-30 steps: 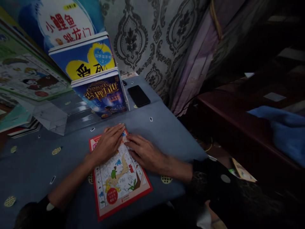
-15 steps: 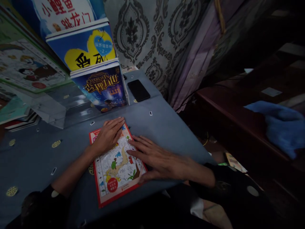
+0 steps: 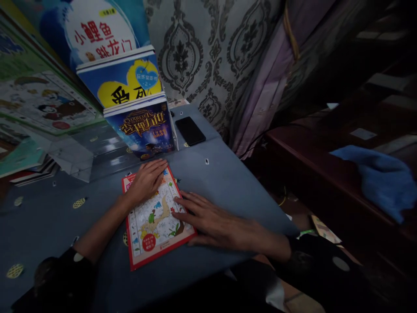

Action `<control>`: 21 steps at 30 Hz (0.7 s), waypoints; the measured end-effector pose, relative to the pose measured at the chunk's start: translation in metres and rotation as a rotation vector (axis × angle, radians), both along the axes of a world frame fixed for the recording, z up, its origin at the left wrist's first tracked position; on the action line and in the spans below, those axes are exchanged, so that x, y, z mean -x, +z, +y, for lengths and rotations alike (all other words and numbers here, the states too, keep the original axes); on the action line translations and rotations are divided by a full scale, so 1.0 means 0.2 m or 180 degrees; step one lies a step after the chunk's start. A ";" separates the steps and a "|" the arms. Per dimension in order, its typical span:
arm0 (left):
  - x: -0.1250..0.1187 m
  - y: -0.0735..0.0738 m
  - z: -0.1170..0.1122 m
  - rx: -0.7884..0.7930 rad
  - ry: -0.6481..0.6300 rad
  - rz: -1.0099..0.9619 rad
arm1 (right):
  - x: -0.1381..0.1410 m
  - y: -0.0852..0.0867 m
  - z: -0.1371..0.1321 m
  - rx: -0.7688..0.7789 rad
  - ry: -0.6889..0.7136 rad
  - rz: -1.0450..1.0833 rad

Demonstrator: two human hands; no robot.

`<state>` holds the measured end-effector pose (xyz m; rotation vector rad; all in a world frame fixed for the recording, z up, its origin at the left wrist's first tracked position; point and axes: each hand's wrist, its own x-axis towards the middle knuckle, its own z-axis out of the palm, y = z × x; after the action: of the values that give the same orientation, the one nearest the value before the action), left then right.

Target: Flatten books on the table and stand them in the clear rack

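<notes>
A thin red-bordered picture book [image 3: 153,226] lies flat on the blue-grey table [image 3: 221,182] in front of me. My left hand [image 3: 146,180] rests flat on its upper part, fingers stretched toward the far edge. My right hand [image 3: 208,219] lies open along the book's right edge, fingers spread, thumb near the lower right corner. Neither hand holds anything.
A dark blue book [image 3: 145,130] stands just behind, with a blue-and-yellow book [image 3: 122,80] and more children's books [image 3: 42,100] behind and to the left. A black phone [image 3: 190,130] lies at the back. The table's right edge drops to a dark wooden bench with a blue cloth [image 3: 378,178].
My right hand has slid from the book's top edge down along its right side. The left hand stays on the book's upper part. The view has shifted slightly.
</notes>
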<state>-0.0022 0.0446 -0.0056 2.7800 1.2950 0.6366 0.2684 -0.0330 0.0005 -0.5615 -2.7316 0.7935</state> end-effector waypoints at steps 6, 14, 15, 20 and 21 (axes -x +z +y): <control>0.02 -0.02 0.03 -0.0044 -0.0004 -0.0061 | 0.01 0.00 0.03 -0.0047 -0.0032 -0.0029; -0.01 0.02 -0.03 0.0041 -0.0069 -0.0043 | 0.01 -0.02 0.02 -0.0156 -0.0071 0.0072; -0.01 0.02 -0.04 0.0060 -0.0064 -0.0026 | 0.01 -0.03 0.02 -0.0169 -0.0086 0.0088; -0.01 0.02 -0.09 0.0105 -0.0140 -0.0001 | 0.01 -0.06 0.02 -0.0203 -0.0114 0.0211; -0.02 0.02 -0.10 0.0100 -0.0169 -0.0022 | 0.01 -0.06 0.02 -0.0197 -0.0130 0.0247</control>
<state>0.0008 0.0247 -0.0012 2.7744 1.2144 0.6170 0.2671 -0.0291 -0.0121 -0.5599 -2.6553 0.7035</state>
